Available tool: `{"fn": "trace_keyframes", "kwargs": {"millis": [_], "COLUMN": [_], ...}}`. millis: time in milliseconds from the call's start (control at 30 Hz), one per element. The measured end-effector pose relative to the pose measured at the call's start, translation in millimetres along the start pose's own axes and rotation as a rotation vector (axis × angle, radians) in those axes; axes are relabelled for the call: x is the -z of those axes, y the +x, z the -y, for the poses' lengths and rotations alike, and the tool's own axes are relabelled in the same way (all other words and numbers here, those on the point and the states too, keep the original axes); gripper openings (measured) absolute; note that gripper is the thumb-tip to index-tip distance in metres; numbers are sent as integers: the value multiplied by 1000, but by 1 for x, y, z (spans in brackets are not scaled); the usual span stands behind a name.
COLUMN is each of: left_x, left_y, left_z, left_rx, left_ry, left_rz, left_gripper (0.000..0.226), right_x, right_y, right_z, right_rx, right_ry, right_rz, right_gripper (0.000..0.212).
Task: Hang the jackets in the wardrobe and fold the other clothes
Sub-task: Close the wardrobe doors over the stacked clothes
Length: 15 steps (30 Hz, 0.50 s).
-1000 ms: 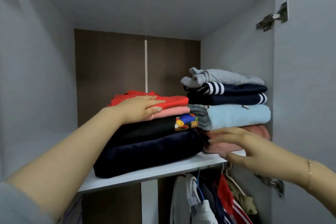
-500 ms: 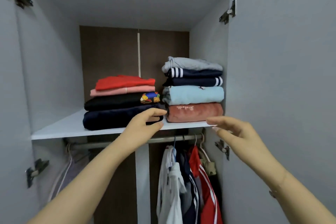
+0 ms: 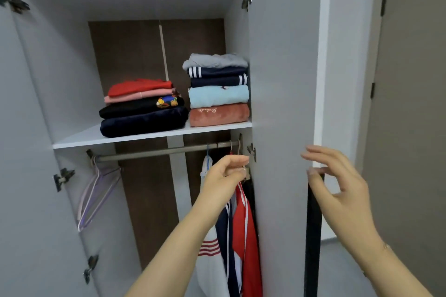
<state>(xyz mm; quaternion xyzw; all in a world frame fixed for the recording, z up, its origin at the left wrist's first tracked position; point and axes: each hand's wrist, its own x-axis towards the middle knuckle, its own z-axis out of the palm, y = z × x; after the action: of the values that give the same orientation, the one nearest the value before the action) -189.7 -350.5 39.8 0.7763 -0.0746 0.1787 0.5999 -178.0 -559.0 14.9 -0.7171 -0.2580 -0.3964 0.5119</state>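
Two stacks of folded clothes sit on the wardrobe shelf (image 3: 79, 138): a left stack (image 3: 142, 113) topped by a red piece, and a right stack (image 3: 218, 94) topped by a grey one. Below the shelf, red, navy and white jackets (image 3: 246, 224) hang from the rail (image 3: 156, 152) at its right end. My left hand (image 3: 224, 173) hovers in front of the jackets' hangers with fingers loosely curled, and I see nothing in it. My right hand (image 3: 337, 181) is spread at the outer edge of the right wardrobe door (image 3: 282, 79), thumb against the edge.
Pale empty hangers (image 3: 96, 190) hang at the rail's left end. The left wardrobe door (image 3: 24, 152) stands open at the left. A brown room door (image 3: 410, 103) is at the far right. A dark strip (image 3: 312, 236) runs down the right door's edge.
Both hands have pulled back and down from the shelf stacks. The left now hangs before the jackets and the right has moved to the door's edge. My view has backed away.
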Motion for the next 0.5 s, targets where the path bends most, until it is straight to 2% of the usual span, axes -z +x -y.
{"fn": "trace_keyframes", "kwargs": {"millis": [67,133,233,400,500], "left_x": [-7,-5,11,53,84], "left_y": [-13,-26,-47,-76,-88], "left_z": [6,16,35,66,78], "left_rx": [36,76,118,218,231], "left_ry": [-19,-43,-86,-76,-59], "left_rz": [13,31,47,9,-63], "left_gripper": [30,30,29,27,27], "right_x": [3,-4,-23,-56,-66], "right_y": [-6,-13,-20,-21,-17], "right_z": [-12,-26,-39,-49,-50], "right_rx": [-38,-154,-449,-444,-426], "right_ry": [-50,0,197,111,-20], "right_rz": [-124,-85,6,-160,-202], "right_gripper": [40,54,67,61,65]}}
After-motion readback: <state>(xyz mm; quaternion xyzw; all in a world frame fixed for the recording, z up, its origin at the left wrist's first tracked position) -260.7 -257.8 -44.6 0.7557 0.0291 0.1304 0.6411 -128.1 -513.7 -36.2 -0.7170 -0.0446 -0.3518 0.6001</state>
